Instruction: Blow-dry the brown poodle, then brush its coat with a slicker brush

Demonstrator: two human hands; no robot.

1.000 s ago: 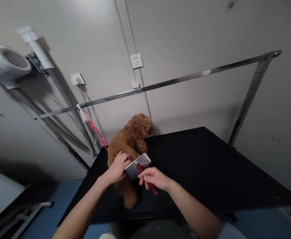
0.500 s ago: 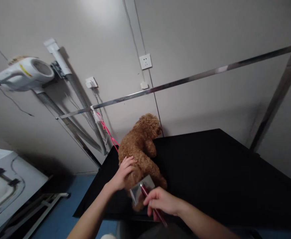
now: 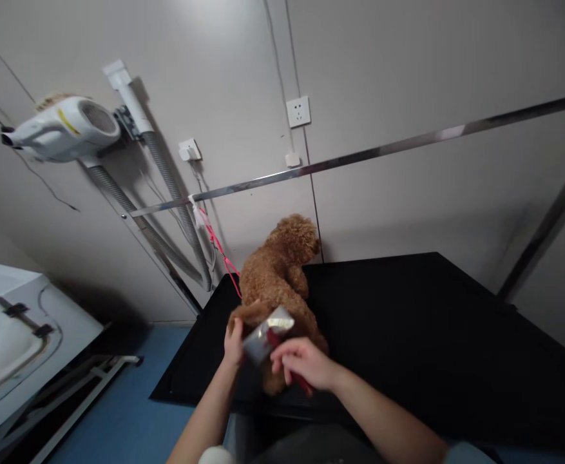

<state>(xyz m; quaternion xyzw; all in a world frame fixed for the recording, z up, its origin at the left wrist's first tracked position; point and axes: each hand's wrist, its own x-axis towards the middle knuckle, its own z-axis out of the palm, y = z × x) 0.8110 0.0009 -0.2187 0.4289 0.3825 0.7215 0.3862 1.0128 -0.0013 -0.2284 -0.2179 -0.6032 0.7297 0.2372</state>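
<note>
A curly brown dog (image 3: 275, 270) is on a black grooming table (image 3: 383, 322), its rear toward me and its head turned to the right by the wall. My left hand (image 3: 234, 343) is closed around a furry part at its rear, which looks like the tail (image 3: 247, 313); some fingers are hidden behind the fur. In my right hand (image 3: 306, 362) is a slicker brush (image 3: 268, 334) with a red handle. Its wide pad, blurred by motion, is held over the dog's hindquarters. Whether the pins touch the coat I cannot tell.
A metal rail (image 3: 350, 158) runs above the table, with a pink lead (image 3: 218, 245) hanging from it toward the dog. On the wall are a white dryer (image 3: 64, 132) with grey hoses and a power socket (image 3: 298, 111). A white tub (image 3: 11, 341) stands at left.
My left hand has gone from lying on the dog's rump to gripping the tail-like part, drawn out leftward. The brush has moved up slightly and turned. The whole view has shifted a little.
</note>
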